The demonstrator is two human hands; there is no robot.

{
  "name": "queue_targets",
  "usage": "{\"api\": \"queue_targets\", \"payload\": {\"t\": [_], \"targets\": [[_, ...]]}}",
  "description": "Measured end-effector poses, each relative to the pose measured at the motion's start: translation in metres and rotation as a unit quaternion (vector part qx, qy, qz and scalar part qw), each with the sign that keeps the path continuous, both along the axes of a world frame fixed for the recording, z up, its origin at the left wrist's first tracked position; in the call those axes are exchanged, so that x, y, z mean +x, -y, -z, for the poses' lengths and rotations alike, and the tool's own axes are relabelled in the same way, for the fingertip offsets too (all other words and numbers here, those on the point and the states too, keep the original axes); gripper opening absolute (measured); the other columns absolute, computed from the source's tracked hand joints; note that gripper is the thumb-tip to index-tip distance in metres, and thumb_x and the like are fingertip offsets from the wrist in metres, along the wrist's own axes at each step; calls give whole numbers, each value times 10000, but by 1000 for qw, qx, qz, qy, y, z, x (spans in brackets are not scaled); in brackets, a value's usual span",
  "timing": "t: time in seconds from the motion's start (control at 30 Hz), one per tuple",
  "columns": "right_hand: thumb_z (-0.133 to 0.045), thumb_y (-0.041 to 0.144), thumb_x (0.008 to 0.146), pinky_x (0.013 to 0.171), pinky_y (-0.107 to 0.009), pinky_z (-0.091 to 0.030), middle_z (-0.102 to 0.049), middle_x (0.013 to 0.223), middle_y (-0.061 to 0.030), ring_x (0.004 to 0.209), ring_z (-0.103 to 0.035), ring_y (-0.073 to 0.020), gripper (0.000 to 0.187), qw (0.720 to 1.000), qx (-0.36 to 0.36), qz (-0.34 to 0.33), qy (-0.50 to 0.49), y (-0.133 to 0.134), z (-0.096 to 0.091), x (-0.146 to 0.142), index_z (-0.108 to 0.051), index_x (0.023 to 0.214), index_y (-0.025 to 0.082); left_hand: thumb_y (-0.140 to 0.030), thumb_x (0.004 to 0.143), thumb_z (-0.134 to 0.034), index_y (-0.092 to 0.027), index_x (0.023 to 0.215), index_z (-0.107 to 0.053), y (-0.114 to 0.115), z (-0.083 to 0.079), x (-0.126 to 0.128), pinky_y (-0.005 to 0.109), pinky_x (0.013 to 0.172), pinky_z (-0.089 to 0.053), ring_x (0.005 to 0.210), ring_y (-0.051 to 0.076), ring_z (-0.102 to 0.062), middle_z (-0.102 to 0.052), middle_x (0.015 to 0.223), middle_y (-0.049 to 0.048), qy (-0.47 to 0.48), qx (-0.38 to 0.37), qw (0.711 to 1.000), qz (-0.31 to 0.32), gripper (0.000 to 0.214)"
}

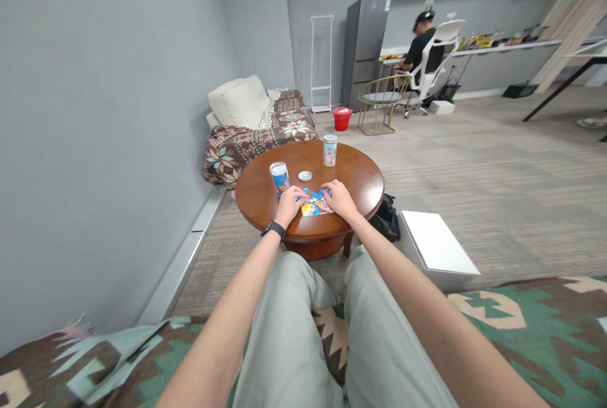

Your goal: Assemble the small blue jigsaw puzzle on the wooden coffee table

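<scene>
A small colourful jigsaw puzzle [315, 202] lies near the front edge of a round brown wooden table [360, 183]. My left hand [289, 204], with a black band on its wrist, rests on the puzzle's left side, fingers curled down onto the pieces. My right hand [339, 198] presses on the puzzle's right side, fingers bent and touching the pieces. Just behind my left hand stands a clear blue canister [279, 178]. A round lid [305, 175] lies flat beside it. A second printed canister [330, 150] stands farther back on the table.
A white box [439, 250] sits on the floor right of the table, a black bag [386, 218] beside it. A patterned sofa with cushions [256, 129] lines the left wall. Far back are a red bucket [342, 118], a gold chair [382, 101], a fridge [363, 47] and a seated person [420, 47].
</scene>
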State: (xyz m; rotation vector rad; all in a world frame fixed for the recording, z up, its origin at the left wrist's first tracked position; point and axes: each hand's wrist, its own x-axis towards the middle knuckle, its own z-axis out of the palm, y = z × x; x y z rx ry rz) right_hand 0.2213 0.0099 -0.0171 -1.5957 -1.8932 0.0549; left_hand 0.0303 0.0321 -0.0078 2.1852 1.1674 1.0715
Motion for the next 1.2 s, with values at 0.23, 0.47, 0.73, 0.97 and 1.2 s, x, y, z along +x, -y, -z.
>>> {"api": "queue_targets", "payload": {"t": [0.23, 0.47, 0.73, 0.97, 1.2], "targets": [[-468, 237, 926, 823, -351, -391, -588, 1048, -119, 978, -508, -244, 258, 992, 23, -45, 117, 14, -10, -9, -647, 1101, 174, -80, 785, -608, -168, 941, -735, -3, 3, 2, 316, 866, -485, 831, 159, -574, -548, 857, 33, -55, 30, 998, -30, 220], [-546, 325, 908, 805, -321, -405, -585, 1025, -89, 934, -510, -213, 203, 982, 19, -143, 117, 10, -8, -7, -677, 975, 186, 49, 701, -467, -139, 1014, -698, -1, 4, 3, 289, 873, -505, 844, 151, -599, -600, 928, 55, -42, 32, 999, -4, 431], [-484, 144, 873, 844, -324, -444, -626, 924, -83, 898, -561, -207, 158, 998, 43, -50, -24, 2, -3, 0, -636, 913, 163, 3, 700, -481, -135, 924, -699, 2, 1, 5, 301, 862, -508, 842, 166, -598, -607, 916, 64, -50, 17, 998, -23, 342], [-430, 110, 833, 948, -342, -452, -680, 1015, -82, 967, -622, -200, 315, 989, 23, 47, -138, -3, 2, 9, -719, 938, 178, -66, 741, -521, -147, 899, -707, 3, 2, 6, 311, 859, -496, 827, 173, -582, -584, 890, 60, -72, 22, 997, -24, 257], [-369, 44, 795, 962, -328, -447, -685, 1045, -60, 1018, -605, -191, 421, 992, -9, 38, -124, -3, 1, 9, -717, 985, 185, -121, 770, -540, -147, 908, -732, 5, 0, 6, 314, 868, -480, 837, 182, -571, -572, 870, 62, -84, 17, 996, -22, 238]]}}
